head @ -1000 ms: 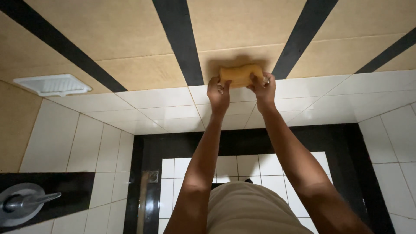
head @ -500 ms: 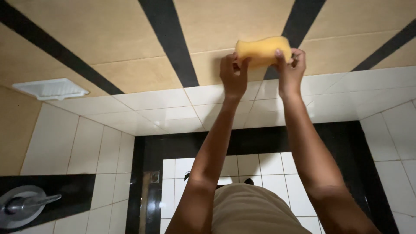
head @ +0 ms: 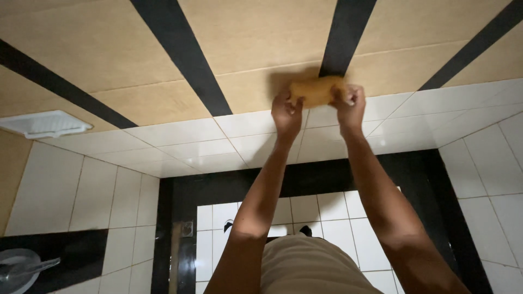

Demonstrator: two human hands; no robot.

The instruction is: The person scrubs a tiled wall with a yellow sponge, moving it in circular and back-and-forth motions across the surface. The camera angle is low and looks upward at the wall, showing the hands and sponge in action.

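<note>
Yellow sponge (head: 317,90) pressed flat to the tan ceiling panel (head: 109,49), near its edge with the white wall tiles (head: 180,133), beside a black stripe (head: 346,32) (sponge blurred), left hand (head: 286,113) and right hand (head: 350,103) each clamped on one end, arms raised overhead.

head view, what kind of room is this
Most likely a tiled bathroom or washroom: glossy white wall tiles with black bands, a white vent grille set in the beige surface, and both hands pressing a yellow sponge against that surface.

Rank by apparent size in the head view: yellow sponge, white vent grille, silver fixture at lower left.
1. White vent grille
2. Silver fixture, cut off by the frame edge, so unsure
3. Yellow sponge, partly covered by both hands
</note>
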